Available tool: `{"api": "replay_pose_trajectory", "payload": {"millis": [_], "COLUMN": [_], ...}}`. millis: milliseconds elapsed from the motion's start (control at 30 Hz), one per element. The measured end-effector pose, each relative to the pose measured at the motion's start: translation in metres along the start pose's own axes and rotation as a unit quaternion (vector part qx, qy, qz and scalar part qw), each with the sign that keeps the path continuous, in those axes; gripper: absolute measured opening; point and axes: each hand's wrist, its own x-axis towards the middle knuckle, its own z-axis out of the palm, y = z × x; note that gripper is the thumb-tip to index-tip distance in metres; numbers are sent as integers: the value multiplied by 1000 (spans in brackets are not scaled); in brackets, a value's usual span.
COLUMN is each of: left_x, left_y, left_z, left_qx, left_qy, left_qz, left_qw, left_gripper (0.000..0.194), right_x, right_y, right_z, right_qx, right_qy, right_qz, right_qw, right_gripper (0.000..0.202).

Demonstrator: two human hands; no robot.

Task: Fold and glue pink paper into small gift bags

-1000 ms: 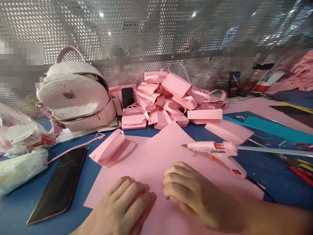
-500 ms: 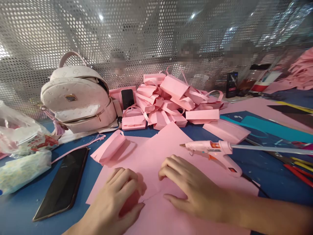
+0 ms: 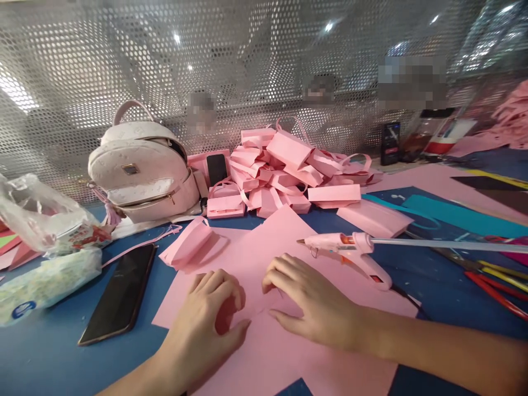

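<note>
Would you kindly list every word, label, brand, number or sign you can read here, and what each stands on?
No text is legible.
Plastic packet: round blue mark, too blurred.
Red-and-white pack: lettering too blurred.
Small black box: print too small.
Backpack: front plate, nothing readable.

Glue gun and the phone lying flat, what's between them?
Pink paper, with the left hand and right hand over it, plus a small folded pink piece, in the head view.
</note>
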Motion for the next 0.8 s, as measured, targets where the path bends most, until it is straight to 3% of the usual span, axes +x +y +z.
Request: {"api": "replay_pose_trajectory", "payload": {"millis": [267, 533, 800], "left_x": [-4, -8, -10], "left_y": [2, -2, -6], "left_z": [2, 3, 1], "left_qx": [-22, 39, 87], "left_qy": [15, 59, 79], "left_qz": [42, 140, 208], "left_qw": [999, 988, 971], "left_gripper": [29, 11, 13], "right_x": [-1, -2, -3], "right_y": [1, -1, -1], "right_z": [0, -3, -6], "right_qx": [12, 35, 53], "right_qy": [44, 65, 65], "right_qz": [-67, -130, -138], "right_qw": [997, 989, 987], "right_gripper": [21, 7, 9]}}
